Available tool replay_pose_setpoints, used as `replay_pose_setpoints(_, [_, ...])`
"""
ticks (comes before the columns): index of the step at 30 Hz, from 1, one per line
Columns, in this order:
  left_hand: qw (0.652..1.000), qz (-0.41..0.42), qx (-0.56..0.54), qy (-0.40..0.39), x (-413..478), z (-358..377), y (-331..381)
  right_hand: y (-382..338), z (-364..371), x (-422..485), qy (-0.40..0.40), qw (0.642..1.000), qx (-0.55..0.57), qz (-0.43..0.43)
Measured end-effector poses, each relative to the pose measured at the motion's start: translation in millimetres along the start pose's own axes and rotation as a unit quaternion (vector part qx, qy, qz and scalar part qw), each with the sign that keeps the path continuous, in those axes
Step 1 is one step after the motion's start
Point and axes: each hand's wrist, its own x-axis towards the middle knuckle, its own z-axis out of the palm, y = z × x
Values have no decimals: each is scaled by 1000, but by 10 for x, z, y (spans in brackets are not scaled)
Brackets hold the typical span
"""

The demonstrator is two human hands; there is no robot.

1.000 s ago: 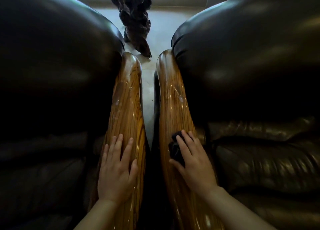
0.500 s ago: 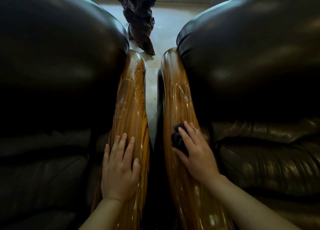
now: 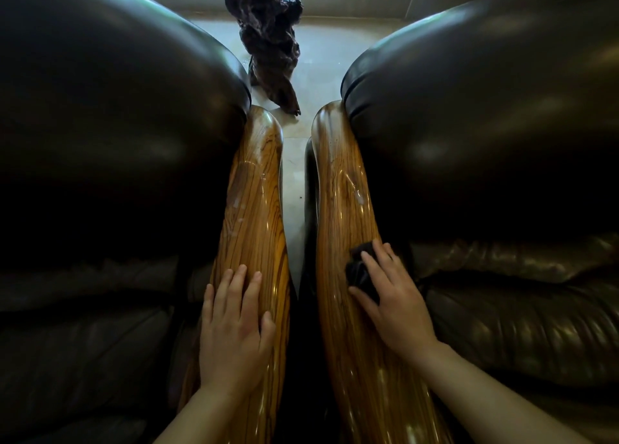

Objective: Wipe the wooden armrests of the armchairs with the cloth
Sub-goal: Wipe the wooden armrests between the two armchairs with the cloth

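Observation:
Two glossy striped wooden armrests run side by side away from me: the left armrest (image 3: 254,209) and the right armrest (image 3: 345,202). My left hand (image 3: 234,326) lies flat on the left armrest, fingers spread, holding nothing. My right hand (image 3: 395,303) presses a small dark cloth (image 3: 358,269) onto the right armrest about midway along it; the cloth shows past my fingertips and thumb. Pale smears mark both armrests further up.
Dark leather armchair backs bulge on both sides, the left chair (image 3: 110,135) and the right chair (image 3: 485,125). A narrow gap with pale floor (image 3: 294,192) separates the armrests. A dark gnarled wooden sculpture (image 3: 268,41) stands on the floor beyond them.
My right hand has slid the cloth further up the right armrest, away from me. My left hand has stayed on the left armrest.

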Motion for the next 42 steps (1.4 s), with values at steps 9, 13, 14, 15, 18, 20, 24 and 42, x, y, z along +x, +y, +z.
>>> replay_pose_setpoints(9, [999, 5, -34, 16, 545, 68, 90, -270, 115, 391, 41, 999, 7, 20])
replay_pose_setpoints(13, [999, -2, -38, 30, 535, 71, 49, -34, 20, 330, 17, 1000, 18, 0])
replay_pose_setpoints(14, [999, -1, -36, 27, 535, 69, 60, -60, 9, 454, 18, 998, 42, 52])
replay_pose_setpoints(15, [999, -2, -37, 25, 534, 63, 68, -111, 8, 598, 24, 992, 72, 105])
replay_pose_setpoints(18, [999, -10, -43, 30, 530, 47, 69, -251, -9, 1043, 62, 964, 157, 206])
replay_pose_setpoints(20, [998, -9, -46, 34, 540, 51, 72, -258, -17, 1152, 78, 962, 156, 211])
replay_pose_setpoints(24, [999, -4, -45, 28, 541, 55, 68, -304, 36, 739, 44, 992, 94, 67])
replay_pose_setpoints(42, [998, -2, -51, 29, 564, 47, 70, -14, -27, 449, -9, 1000, 19, -20])
